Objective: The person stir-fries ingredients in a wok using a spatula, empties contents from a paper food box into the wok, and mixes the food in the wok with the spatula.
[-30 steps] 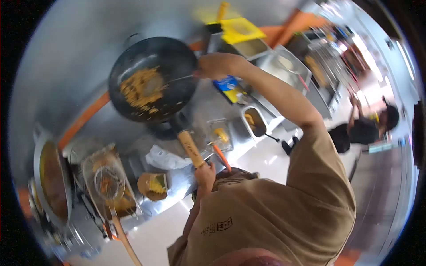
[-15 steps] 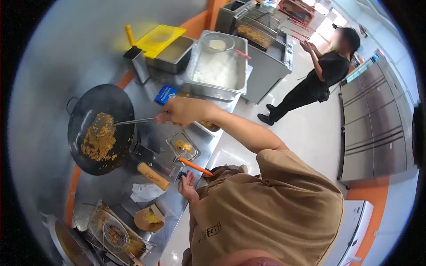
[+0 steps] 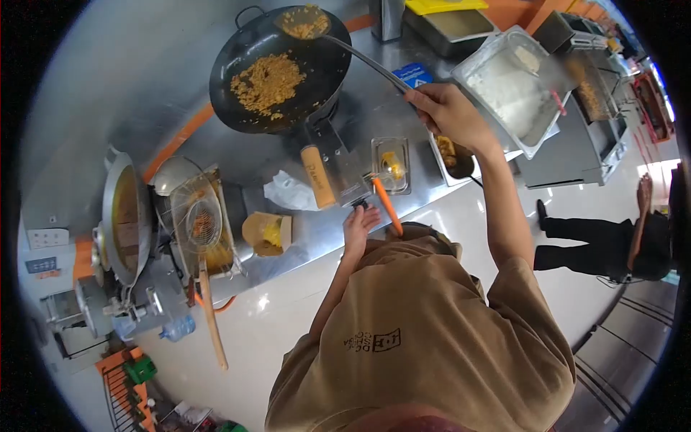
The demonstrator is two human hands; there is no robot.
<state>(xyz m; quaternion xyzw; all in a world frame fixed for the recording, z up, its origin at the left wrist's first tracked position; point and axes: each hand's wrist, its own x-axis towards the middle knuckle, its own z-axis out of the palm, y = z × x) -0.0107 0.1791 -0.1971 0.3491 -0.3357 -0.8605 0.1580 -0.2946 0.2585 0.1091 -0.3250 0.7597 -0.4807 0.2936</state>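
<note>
My right hand [image 3: 450,115] grips the long metal handle of a wok spatula [image 3: 363,59]. Its blade, carrying some of the browned crumbly food, is raised by the far rim of a black wok [image 3: 317,79]. More browned food [image 3: 268,83] lies spread in the wok, which sits tilted on a portable gas stove [image 3: 342,162]. The wok's wooden handle [image 3: 318,176] points toward me. My left hand [image 3: 360,227] is at the black stove knob [image 3: 360,204], fingers bent around it. An orange hose [image 3: 389,205] runs from the stove beside that hand.
A clear container [image 3: 391,165] with yellow food stands right of the stove; a tray of white powder [image 3: 507,90] lies beyond. Crumpled white paper [image 3: 289,193], a cardboard box [image 3: 268,233] and a strainer [image 3: 204,223] are at left. Another person [image 3: 612,245] stands at right.
My right hand has lifted the spatula, with food on it, from the food in the wok to the far rim. My view has rotated; my left hand stays at the knob.
</note>
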